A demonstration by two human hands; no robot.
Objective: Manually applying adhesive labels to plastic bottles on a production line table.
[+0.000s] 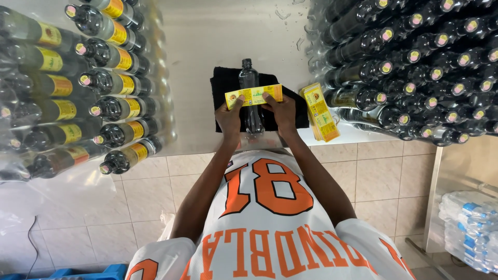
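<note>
A dark bottle [250,78] with a black cap lies lengthwise on a black cloth [221,85] on the steel table. Across its middle I hold a yellow paper label [253,96]. My left hand [231,116] pinches the label's left end and my right hand [280,111] pinches its right end. Both hands rest over the lower part of the bottle.
A stack of yellow labels [321,111] lies right of the cloth. Labelled dark bottles [111,109] are piled on the left, unlabelled ones [410,67] on the right. Packs of water bottles [469,228] sit low at the right. The steel table [207,46] ends at a tiled floor.
</note>
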